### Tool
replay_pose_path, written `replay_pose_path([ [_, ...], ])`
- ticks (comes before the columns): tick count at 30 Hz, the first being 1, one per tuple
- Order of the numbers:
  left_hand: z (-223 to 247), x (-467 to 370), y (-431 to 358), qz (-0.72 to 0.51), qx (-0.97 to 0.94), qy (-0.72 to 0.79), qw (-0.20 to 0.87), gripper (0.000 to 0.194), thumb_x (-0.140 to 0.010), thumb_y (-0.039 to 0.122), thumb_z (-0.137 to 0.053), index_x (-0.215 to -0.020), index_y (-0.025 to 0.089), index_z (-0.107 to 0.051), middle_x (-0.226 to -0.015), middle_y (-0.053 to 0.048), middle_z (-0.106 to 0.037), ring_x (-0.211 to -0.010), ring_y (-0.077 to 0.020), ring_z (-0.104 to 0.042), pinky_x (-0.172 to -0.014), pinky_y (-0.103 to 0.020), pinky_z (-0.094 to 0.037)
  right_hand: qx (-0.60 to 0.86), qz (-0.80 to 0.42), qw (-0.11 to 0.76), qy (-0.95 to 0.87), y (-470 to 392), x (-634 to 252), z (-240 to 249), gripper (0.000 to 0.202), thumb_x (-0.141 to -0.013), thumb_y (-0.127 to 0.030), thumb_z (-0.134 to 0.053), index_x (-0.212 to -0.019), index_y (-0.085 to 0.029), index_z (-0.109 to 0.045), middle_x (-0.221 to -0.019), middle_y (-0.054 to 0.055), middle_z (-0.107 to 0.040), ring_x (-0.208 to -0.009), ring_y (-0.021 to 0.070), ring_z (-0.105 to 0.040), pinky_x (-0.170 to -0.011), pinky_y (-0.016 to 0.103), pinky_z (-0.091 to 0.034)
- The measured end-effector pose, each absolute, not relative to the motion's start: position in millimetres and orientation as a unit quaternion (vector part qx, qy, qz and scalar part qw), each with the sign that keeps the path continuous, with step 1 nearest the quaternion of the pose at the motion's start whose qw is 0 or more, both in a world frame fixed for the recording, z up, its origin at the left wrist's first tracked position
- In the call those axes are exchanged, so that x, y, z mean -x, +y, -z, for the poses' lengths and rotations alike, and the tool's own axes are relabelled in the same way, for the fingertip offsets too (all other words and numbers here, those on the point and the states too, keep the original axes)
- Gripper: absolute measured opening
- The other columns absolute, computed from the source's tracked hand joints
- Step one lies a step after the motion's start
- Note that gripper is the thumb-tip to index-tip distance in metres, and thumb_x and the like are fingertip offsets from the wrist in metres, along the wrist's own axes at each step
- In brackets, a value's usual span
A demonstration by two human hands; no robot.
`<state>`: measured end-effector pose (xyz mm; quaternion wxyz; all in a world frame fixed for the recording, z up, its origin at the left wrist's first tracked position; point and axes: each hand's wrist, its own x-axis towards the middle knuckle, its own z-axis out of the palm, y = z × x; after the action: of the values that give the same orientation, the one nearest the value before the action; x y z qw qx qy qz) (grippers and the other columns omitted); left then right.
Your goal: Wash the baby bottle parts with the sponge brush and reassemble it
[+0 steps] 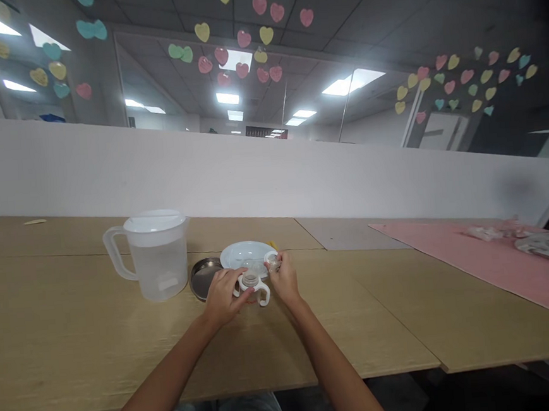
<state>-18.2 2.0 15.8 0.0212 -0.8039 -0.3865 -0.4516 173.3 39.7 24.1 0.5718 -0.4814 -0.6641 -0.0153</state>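
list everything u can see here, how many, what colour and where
Pitcher: one, translucent with white lid, left on table
Round dish: one, dark metallic, right of pitcher
Oval plate: one, whitish, behind hands
Two-handled bottle: one, clear with white handles, at left hand
Small piece: one, clear with white rim, in right hand
Scrap: one, tan, far left
Pink sheet: one, pink, right side
Crumpled items: several, clear and white, on pink sheet
Table: one, tan, foreground
Wall: one, white, beyond table
Heart stickers: many, pink, yellow, green, blue, above wall
Ceiling lights: several, white, top
Left hand: one, bare, holding bottle
Right hand: one, bare, holding small piece
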Motion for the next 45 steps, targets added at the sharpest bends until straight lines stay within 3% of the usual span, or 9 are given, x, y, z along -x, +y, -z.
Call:
replay_pose_path([
  [5, -16, 18, 2, 0.451, 0.804, -0.387, 0.018, 0.043, -0.086, 0.048, -0.047, -0.116, 0.019, -0.055, -0.105, -0.009, -0.064, -0.098, -0.0251, -0.055, -0.086, -0.039, -0.041, 0.46, 0.056, 0.541, -0.702, 38, -174, -24, 0.032, -0.078, -0.013, -0.038, -0.106, -0.019, -0.051, -0.111, 0.009, -0.044, -0.106, 0.0206, -0.047, -0.091, 0.038, -0.042],
  [9, -15, 18, 3, 0.451, 0.805, -0.385, 0.015, 0.043, -0.086, 0.048, -0.046, -0.116, 0.018, -0.054, -0.105, -0.01, -0.064, -0.098, -0.0247, -0.055, -0.087, -0.04, -0.04, 0.458, 0.077, 0.505, -0.727, 40, -174, -21, 0.042, -0.076, -0.005, -0.036, -0.109, -0.021, -0.058, -0.124, 0.01, -0.042, -0.118, 0.022, -0.041, -0.098, 0.038, -0.039],
  [18, -16, 18, 2, 0.449, 0.806, -0.385, 0.019, 0.043, -0.086, 0.048, -0.046, -0.116, 0.018, -0.054, -0.104, -0.01, -0.064, -0.097, -0.0246, -0.055, -0.085, -0.039, -0.041, 0.503, 0.122, 0.392, -0.76, 39, -173, -18, 0.047, -0.077, -0.011, -0.053, -0.12, -0.03, -0.057, -0.136, 0.009, -0.038, -0.12, 0.0273, -0.039, -0.095, 0.042, -0.039],
  [23, -15, 19, 3, 0.447, 0.807, -0.385, 0.022, 0.043, -0.086, 0.047, -0.047, -0.116, 0.018, -0.054, -0.106, -0.01, -0.064, -0.098, -0.0248, -0.056, -0.086, -0.039, -0.041, 0.511, 0.137, 0.369, -0.765, 39, -170, -19, 0.045, -0.078, -0.013, -0.054, -0.122, -0.026, -0.054, -0.133, 0.012, -0.042, -0.114, 0.0276, -0.042, -0.095, 0.044, -0.037],
  [26, -15, 19, 4, 0.446, 0.808, -0.384, 0.017, 0.043, -0.086, 0.047, -0.047, -0.117, 0.018, -0.054, -0.108, -0.01, -0.064, -0.099, -0.0247, -0.055, -0.087, -0.039, -0.041, 0.508, 0.12, 0.4, -0.753, 40, -171, -19, 0.038, -0.078, -0.012, -0.047, -0.115, -0.017, -0.053, -0.13, 0.014, -0.045, -0.114, 0.0265, -0.043, -0.096, 0.042, -0.037],
  [30, -15, 19, 3, 0.444, 0.809, -0.385, 0.021, 0.043, -0.086, 0.047, -0.046, -0.116, 0.017, -0.054, -0.108, -0.009, -0.064, -0.099, -0.0243, -0.056, -0.087, -0.038, -0.042, 0.501, 0.077, 0.468, -0.725, 39, -172, -21, 0.036, -0.078, -0.01, -0.037, -0.111, -0.014, -0.049, -0.126, 0.015, -0.046, -0.114, 0.0228, -0.045, -0.093, 0.037, -0.04],
  [34, -16, 19, 3, 0.445, 0.809, -0.384, 0.022, 0.043, -0.086, 0.048, -0.046, -0.116, 0.018, -0.054, -0.107, -0.01, -0.064, -0.098, -0.0243, -0.056, -0.086, -0.038, -0.042, 0.515, 0.013, 0.513, -0.687, 36, -171, -26, 0.031, -0.082, -0.025, -0.043, -0.112, -0.016, -0.046, -0.108, 0.011, -0.056, -0.099, 0.0218, -0.054, -0.083, 0.035, -0.044],
  [38, -16, 20, 3, 0.444, 0.81, -0.383, 0.016, 0.044, -0.086, 0.048, -0.046, -0.116, 0.018, -0.054, -0.107, -0.01, -0.064, -0.098, -0.0247, -0.056, -0.086, -0.039, -0.042, 0.516, -0.015, 0.496, -0.698, 33, -168, -28, 0.032, -0.079, -0.04, -0.054, -0.103, -0.019, -0.052, -0.097, 0.006, -0.062, -0.091, 0.0211, -0.057, -0.079, 0.033, -0.044],
  [45, -16, 20, 3, 0.447, 0.81, -0.38, 0.018, 0.043, -0.086, 0.048, -0.046, -0.117, 0.019, -0.054, -0.108, -0.01, -0.064, -0.099, -0.0248, -0.056, -0.088, -0.039, -0.042, 0.523, 0.025, 0.429, -0.736, 31, -165, -28, 0.024, -0.082, -0.042, -0.056, -0.093, -0.021, -0.06, -0.091, 0.005, -0.066, -0.088, 0.0202, -0.057, -0.08, 0.032, -0.04],
])
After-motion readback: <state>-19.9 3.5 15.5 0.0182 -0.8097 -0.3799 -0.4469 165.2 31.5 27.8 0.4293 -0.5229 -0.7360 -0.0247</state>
